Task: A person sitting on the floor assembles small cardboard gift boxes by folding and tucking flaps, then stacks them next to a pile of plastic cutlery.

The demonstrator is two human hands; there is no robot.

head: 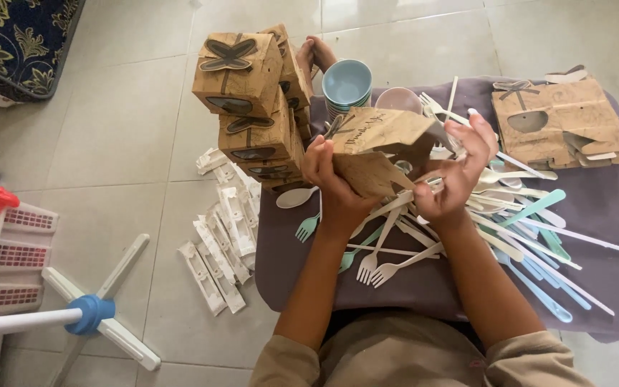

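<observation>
My left hand (331,179) and my right hand (460,172) together hold a brown cardboard gift box (377,147), partly folded, above a grey cloth (610,215). My left hand grips its lower left corner; my right hand supports its right side with fingers spread near the open flap. Beneath the hands lies a heap of white, cream and pale blue-green plastic forks, spoons and knives (510,222). To the left rises a stack of finished brown boxes (252,107) with butterfly-shaped cutouts.
Stacked pale blue bowls (347,84) and a pinkish bowl (399,99) stand behind the box. Flat unfolded boxes (557,125) lie at the right. White plastic strips (220,236) lie on the tiled floor. A white stand with blue hub (91,315), a white basket (16,258) at left.
</observation>
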